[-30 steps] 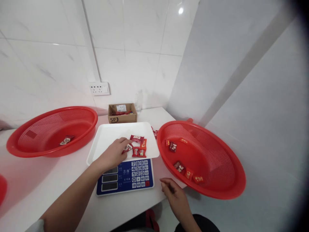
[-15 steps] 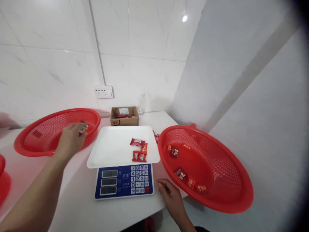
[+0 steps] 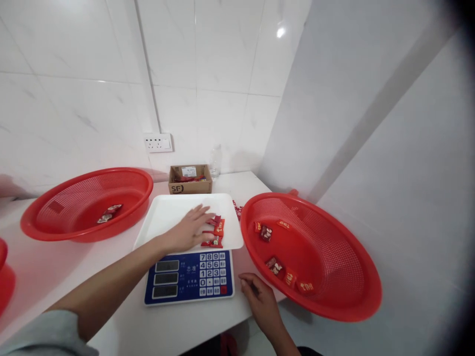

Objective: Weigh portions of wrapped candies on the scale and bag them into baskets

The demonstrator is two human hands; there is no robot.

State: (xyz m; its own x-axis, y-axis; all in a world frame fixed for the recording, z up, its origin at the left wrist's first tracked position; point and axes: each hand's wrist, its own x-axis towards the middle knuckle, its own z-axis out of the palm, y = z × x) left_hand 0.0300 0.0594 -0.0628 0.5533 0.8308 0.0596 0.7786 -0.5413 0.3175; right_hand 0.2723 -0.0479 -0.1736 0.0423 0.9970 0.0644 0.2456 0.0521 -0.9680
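My left hand (image 3: 190, 228) lies over the white tray (image 3: 166, 213) of the blue-faced scale (image 3: 191, 277), fingers spread, touching the small red candy packets (image 3: 217, 230) on it. It holds nothing. My right hand (image 3: 260, 299) rests on the counter edge between the scale and the right red basket (image 3: 334, 277), fingers loosely curled, nothing visible in it. The right basket holds several candies (image 3: 276, 264). The left red basket (image 3: 81, 217) holds two candies (image 3: 109, 213).
A small cardboard box (image 3: 190, 180) with packets stands behind the scale, a clear bottle (image 3: 214, 160) beside it. A wall socket (image 3: 159, 143) is above. Part of another red basket (image 3: 5, 277) shows at the far left. White tiled walls close in behind and to the right.
My left hand dropped a candy into the left basket, which now holds two, and came back to the packets on the scale tray. My right hand barely moved.
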